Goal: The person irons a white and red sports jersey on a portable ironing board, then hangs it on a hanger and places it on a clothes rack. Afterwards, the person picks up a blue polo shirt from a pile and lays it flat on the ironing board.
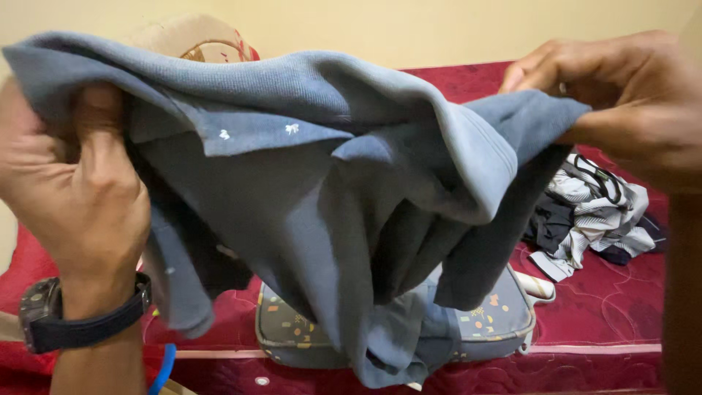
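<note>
Between my hands, I'm holding up a grey-blue garment [314, 183]: left hand [73, 190] and right hand [621, 102] both clamped on its edges, bed [607, 322] below.

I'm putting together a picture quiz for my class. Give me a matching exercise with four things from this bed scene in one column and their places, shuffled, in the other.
Things:
1. blue-grey knitted sweater
2. black wristwatch with a dark strap
3. grey patterned soft case
4. striped black-and-white crumpled cloth

Places:
A. lying on the dark red quilted mattress, at the right
B. held up between the left hand and the right hand
C. on the mattress edge, under the hanging garment
D. around the left wrist

Pairs: 1-B, 2-D, 3-C, 4-A
</note>
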